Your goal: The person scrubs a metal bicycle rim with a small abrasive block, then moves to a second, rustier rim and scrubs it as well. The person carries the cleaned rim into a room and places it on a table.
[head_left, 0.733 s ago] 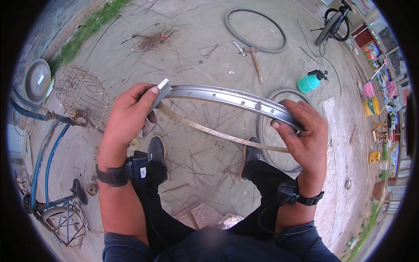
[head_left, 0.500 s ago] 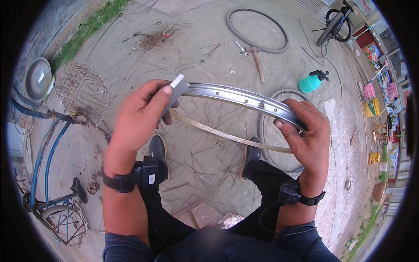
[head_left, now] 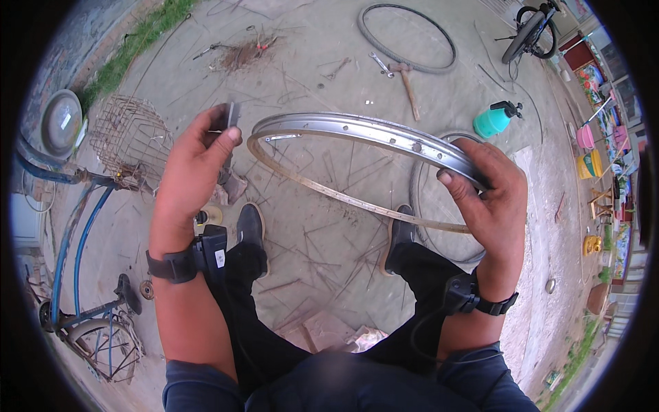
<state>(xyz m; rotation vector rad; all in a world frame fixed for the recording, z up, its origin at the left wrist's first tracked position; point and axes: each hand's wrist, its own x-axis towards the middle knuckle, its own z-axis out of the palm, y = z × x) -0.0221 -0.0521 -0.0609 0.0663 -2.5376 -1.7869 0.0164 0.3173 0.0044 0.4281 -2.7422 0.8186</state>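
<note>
A bare silver bicycle rim (head_left: 377, 137) hangs tilted over the ground between my feet, its near face shiny and dotted with spoke holes. My right hand (head_left: 489, 189) grips it at the right side, thumb on the inner face and fingers over the outer edge. Off the rim's left end, my left hand (head_left: 195, 161) pinches a small grey rectangular block (head_left: 233, 115) between thumb and fingers. A gap separates that block from the rim. Part of the rim is hidden behind my right hand.
Loose spokes litter the concrete around my shoes. Ahead lie a tyre (head_left: 362, 24), a hammer (head_left: 406, 89) and a wrench (head_left: 381, 64). At right stands a teal spray bottle (head_left: 493, 122) near another tyre (head_left: 415, 213). A blue bicycle frame (head_left: 65, 237) and wire basket (head_left: 130, 141) are left.
My left hand has drawn the grey block off the rim, moving left and slightly up. The rim's left end is now uncovered, while my right hand keeps its grip and shifts slightly right.
</note>
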